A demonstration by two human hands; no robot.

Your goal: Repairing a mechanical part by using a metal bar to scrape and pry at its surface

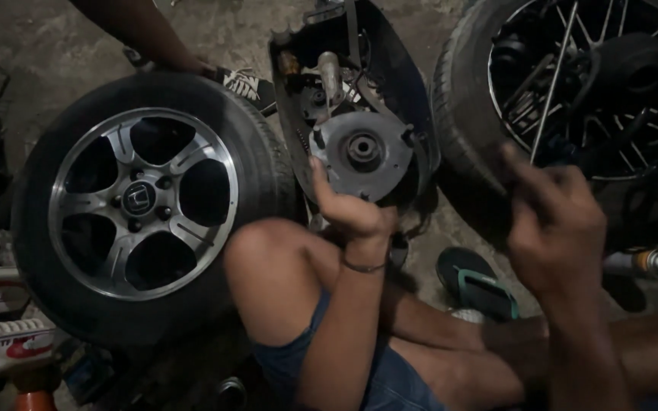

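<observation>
1. Rough, stained concrete floor (pixel 55 46) lies under everything, dim and cluttered. I take the grey metal hub disc (pixel 363 152) as the landmark for all places below.

2. That hub disc is round, with a dark centre bore facing up toward the camera, so its axis points out of the floor and slightly toward the person. It sits inside a dark sheet-metal housing (pixel 397 68) that rises behind and to the right of it.

3. At the lower left rim of the disc sits the left hand (pixel 348 209): fingers curled up against the edge, thumb raised beside it. It touches the rim, though whether it truly clamps it I cannot tell (the fingertips are hidden behind the palm).

4. Well to the right of the disc and nearer the camera, the right hand (pixel 554 224) is raised and blurred, fingers bunched as if pinching something small; what, if anything, it holds cannot be made out.

5. Of the two, the left hand is plainly the nearer to the disc, meeting it from below.

6. Left of the disc lies a tyre on a silver five-spoke alloy wheel (pixel 142 202); right of it a black multi-spoke wheel (pixel 595 84).

7. Below the disc a green sandal (pixel 477 281) rests on the floor; above and to its left another person's arm (pixel 142 34) reaches in.
</observation>
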